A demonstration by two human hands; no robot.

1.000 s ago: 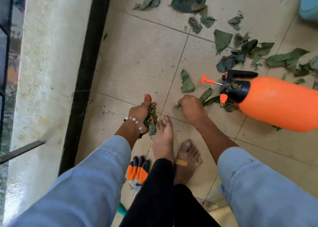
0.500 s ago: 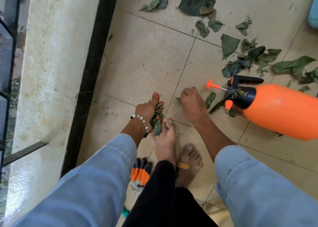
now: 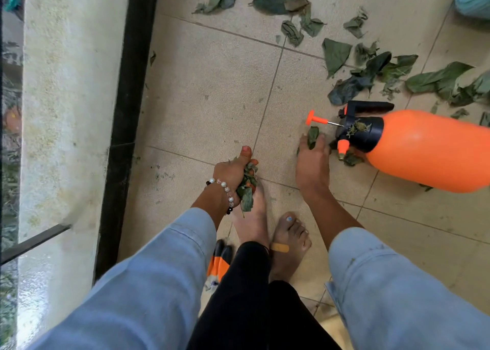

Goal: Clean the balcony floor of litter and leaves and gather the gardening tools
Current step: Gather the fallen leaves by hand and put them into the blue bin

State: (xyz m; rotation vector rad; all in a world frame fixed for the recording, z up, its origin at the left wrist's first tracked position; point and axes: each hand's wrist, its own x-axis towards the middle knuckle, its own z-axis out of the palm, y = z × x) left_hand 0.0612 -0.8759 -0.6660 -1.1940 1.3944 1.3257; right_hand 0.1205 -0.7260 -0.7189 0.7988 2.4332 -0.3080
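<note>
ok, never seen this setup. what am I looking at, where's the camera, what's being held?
There is no machine here. A person wears one wide-angle camera on the head, looking down at their own two bare hands, blue sleeves and bare feet on a tiled balcony floor.

The left hand, with a bead bracelet, grips a bunch of gathered leaves. The right hand reaches to the floor and pinches a single leaf beside an orange pressure sprayer lying on its side.

More loose leaves are scattered across the tiles above the sprayer. An orange and black gardening glove lies by the feet, partly hidden by the leg.
</note>
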